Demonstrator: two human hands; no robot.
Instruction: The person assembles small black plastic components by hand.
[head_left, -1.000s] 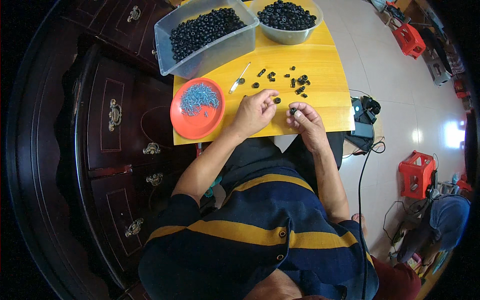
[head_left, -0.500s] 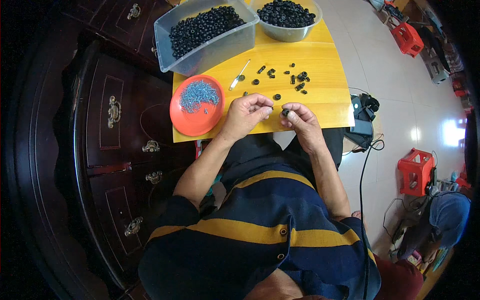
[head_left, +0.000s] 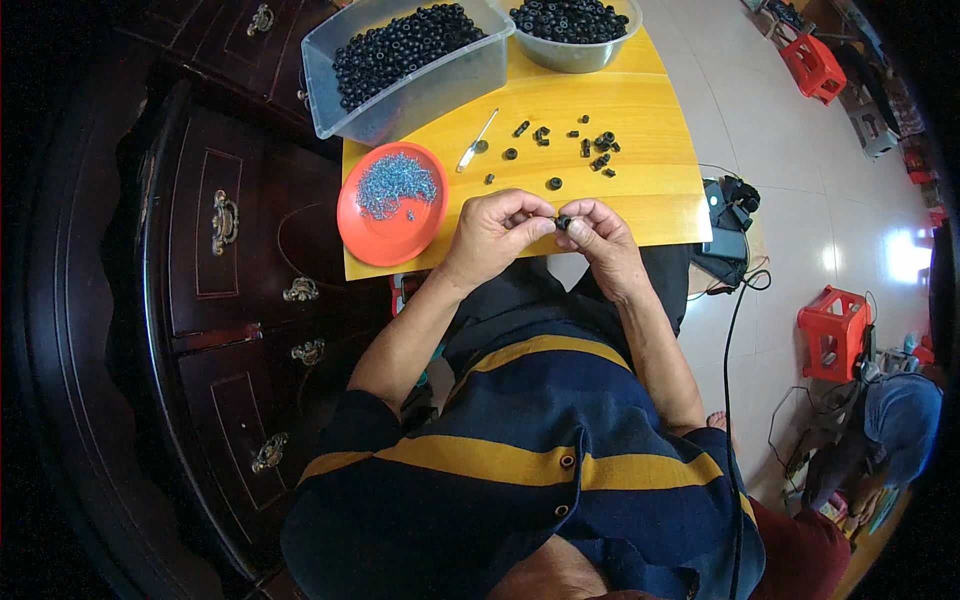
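Observation:
Between finger and thumb, my right hand [head_left: 605,245] pinches a small round black part [head_left: 562,223] with a ring-like rim. My left hand [head_left: 497,232] is closed in a pinch right against that part; whatever its fingertips hold is hidden or too small to name. Both hands hover over the near edge of the yellow table [head_left: 650,215]. Beyond them, several loose black parts [head_left: 605,140] lie scattered, one thick black ring [head_left: 555,184] closest to my fingers. A slim screwdriver [head_left: 478,140] with a clear handle rests farther left.
Left of my hands sits an orange-red plate [head_left: 390,240] of small bluish screws [head_left: 395,186]. At the back stand a clear bin [head_left: 430,100] and a round clear tub [head_left: 575,55], both heaped with black parts. Dark wooden drawers [head_left: 225,230] flank the left; red stools [head_left: 832,335] stand on the right floor.
My hands have come together: the left fingertips, apart from the black part before, now meet it in the right hand. The view has shifted slightly.

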